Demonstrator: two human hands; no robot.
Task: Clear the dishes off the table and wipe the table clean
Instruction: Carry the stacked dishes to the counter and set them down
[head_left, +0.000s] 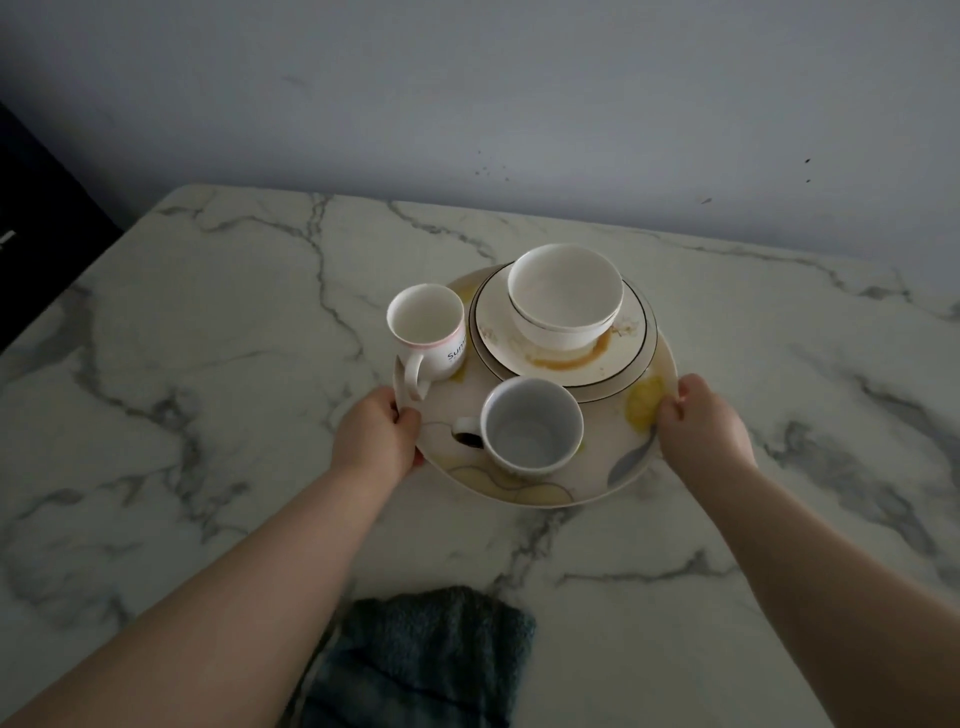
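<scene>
A large round plate with yellow and grey patterns sits in the middle of the marble table. On it stand a white mug with pink trim, a pale blue cup, and a smaller dark-rimmed plate smeared with orange sauce. A white bowl rests on that smaller plate. My left hand grips the large plate's left rim, thumb on top. My right hand grips its right rim.
A dark teal cloth lies crumpled at the near table edge, between my forearms. A grey wall runs right behind the table's far edge. Something dark stands off the table's far left corner.
</scene>
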